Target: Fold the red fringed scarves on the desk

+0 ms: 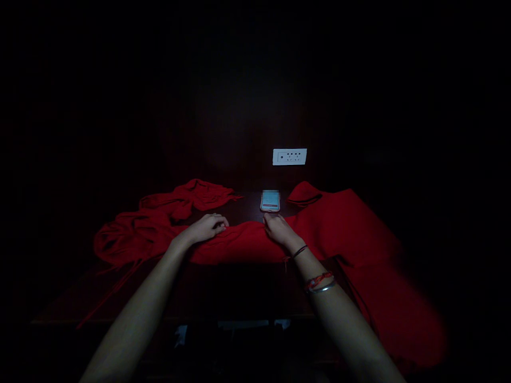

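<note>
A long red cloth [239,244] with fringe-like strands lies across a dark table, bunched at the left and spread wider at the right. My left hand [208,227] has its fingers curled on the cloth's far edge, pinching it. A short way to the right, my right hand [279,230] is closed on the same edge, with the stretch between the two hands lying fairly flat. On the right, the cloth hangs over the table's near edge. Bracelets circle my right wrist and forearm. The darkness hides fine detail of the fingertips.
Just beyond my right hand, a phone [270,200] with a lit screen stands on the table [245,214]. A white socket plate [289,157] is on the dark wall behind. Pale shapes show dimly below the table's front edge.
</note>
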{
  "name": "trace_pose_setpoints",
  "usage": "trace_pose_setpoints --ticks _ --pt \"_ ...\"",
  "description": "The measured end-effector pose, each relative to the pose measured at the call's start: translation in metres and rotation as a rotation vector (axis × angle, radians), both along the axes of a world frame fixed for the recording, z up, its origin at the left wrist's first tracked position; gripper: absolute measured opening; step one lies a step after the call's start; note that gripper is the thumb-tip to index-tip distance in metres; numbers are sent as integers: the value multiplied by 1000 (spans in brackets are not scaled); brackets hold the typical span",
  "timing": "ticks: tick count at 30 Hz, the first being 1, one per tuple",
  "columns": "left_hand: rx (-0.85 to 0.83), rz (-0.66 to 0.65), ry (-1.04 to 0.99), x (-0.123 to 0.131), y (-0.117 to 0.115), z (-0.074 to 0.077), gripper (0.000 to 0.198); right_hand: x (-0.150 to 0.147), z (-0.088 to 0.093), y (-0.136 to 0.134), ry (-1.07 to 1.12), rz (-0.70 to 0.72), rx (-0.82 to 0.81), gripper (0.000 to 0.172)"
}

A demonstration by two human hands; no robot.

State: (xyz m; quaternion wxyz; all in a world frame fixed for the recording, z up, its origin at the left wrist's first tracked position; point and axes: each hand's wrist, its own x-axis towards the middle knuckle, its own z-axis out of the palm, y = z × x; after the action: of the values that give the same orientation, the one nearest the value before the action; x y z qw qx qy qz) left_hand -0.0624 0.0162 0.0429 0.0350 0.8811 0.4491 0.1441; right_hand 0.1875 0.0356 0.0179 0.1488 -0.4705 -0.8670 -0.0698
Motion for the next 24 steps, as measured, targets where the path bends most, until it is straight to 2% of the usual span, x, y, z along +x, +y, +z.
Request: trace_pose_setpoints --ticks 4,9,11,13,16,18,20,21,24 --pt "205 140 52 -1 -3 5 24 -1 -3 4 54 41 28 24" --pt "263 289 69 -2 -3 3 25 4 1 3 119 23 118 21" --pt "245 262 -2 -3 -3 3 26 9 6 0 171 35 166 20" --pt "180 156 -53 -5 -3 3 25 15 11 -4 206 91 167 20" --pt "66 -13 -20 -5 -3 3 22 21 17 -9 146 211 5 14" --pt "36 -61 21 -4 -4 2 16 23 19 -12 65 240 -167 13" --pt "34 -71 44 -2 -5 2 11 25 20 -12 24 210 -266 26" --pt "41 -68 50 -1 -5 2 9 25 20 -12 25 177 -265 31" --pt "79 -52 59 -1 -6 3 11 29 19 -9 36 43 -145 26"
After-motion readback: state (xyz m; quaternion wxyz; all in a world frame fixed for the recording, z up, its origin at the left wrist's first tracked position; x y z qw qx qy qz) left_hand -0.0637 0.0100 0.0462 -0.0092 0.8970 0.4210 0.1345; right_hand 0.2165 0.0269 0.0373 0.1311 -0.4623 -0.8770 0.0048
